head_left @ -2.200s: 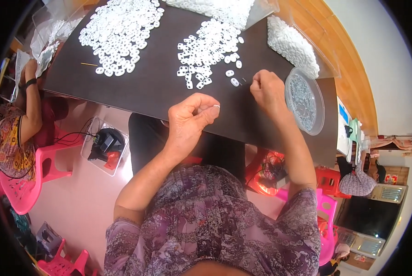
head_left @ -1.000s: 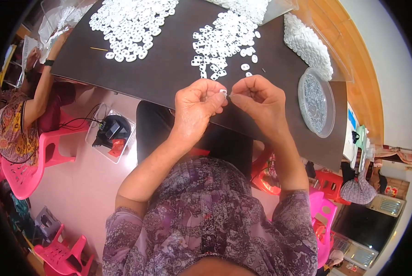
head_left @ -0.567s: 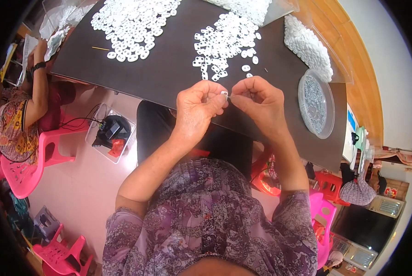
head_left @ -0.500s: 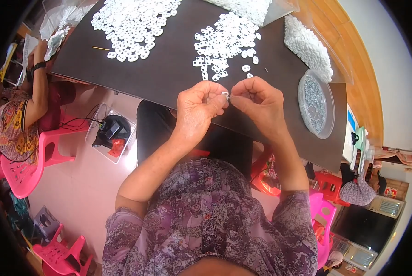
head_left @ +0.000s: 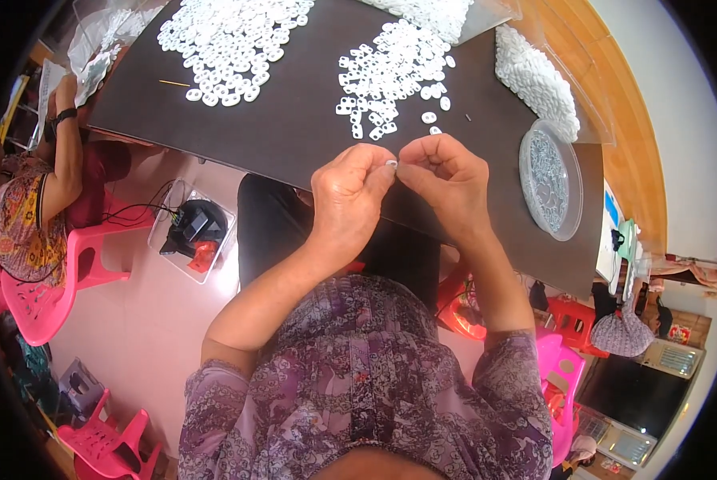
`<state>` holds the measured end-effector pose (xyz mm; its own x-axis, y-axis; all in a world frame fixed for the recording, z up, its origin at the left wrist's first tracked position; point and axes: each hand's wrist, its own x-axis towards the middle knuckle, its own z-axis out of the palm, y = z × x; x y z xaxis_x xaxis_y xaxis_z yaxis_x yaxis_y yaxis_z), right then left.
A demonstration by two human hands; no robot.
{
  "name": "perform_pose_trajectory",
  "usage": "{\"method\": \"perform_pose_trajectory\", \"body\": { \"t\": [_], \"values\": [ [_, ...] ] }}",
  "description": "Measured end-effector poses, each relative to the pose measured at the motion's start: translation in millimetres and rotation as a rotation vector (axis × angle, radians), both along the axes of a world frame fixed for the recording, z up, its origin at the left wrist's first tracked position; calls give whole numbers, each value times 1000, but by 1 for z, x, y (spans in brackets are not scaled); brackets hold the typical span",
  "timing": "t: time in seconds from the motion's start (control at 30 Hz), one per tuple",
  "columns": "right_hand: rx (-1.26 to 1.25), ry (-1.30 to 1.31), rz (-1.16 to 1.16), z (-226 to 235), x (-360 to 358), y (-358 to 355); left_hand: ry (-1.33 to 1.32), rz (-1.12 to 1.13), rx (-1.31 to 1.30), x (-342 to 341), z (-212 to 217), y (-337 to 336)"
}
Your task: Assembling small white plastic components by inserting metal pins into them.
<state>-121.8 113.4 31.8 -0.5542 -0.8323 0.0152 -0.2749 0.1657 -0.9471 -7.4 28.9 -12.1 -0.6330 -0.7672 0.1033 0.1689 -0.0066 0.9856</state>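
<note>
Left of the clear dish (head_left: 564, 234), the left hand (head_left: 346, 192) is holding a white piece (head_left: 391, 163), probably light, stiff, best gripped edgewise; the right hand (head_left: 453, 178) is pinching narrowly, contents unclear.

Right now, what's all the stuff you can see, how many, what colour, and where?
Table: one, dark brown, beneath hands
Small pieces: countless, white, on the table
Stick: one, golden, table's left
Tub: one, clear, table's right, holding silvery bits
Tray: one, whitish, floor at left
Chairs: at least three, pink, both sides
Co-worker: one, far left
Clutter: several, mixed colours, far right, blurred
Shirt: one, purple, lower middle
Left hand: one, bare, middle, pinching white piece
Right hand: one, bare, beside it
</note>
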Motion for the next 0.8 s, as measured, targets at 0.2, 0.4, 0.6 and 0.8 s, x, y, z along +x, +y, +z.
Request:
{"method": "perform_pose_trajectory", "body": {
  "t": [0.2, 0.4, 0.6, 0.8],
  "values": [
    [-50, -91, -53, 0, 3, -1, 27, 54, -180, -4, 4, 2],
    [-46, -115, -1, 11, 0, -2, 148, -128, 377, -5, 7, -6],
    [37, 440, -287, 11, -67, 10, 180, -148, 467, -5, 7, -13],
    [269, 881, -375, -32, -138, 16, 177, -151, 478, -4, 9, -14]
  ]
}}
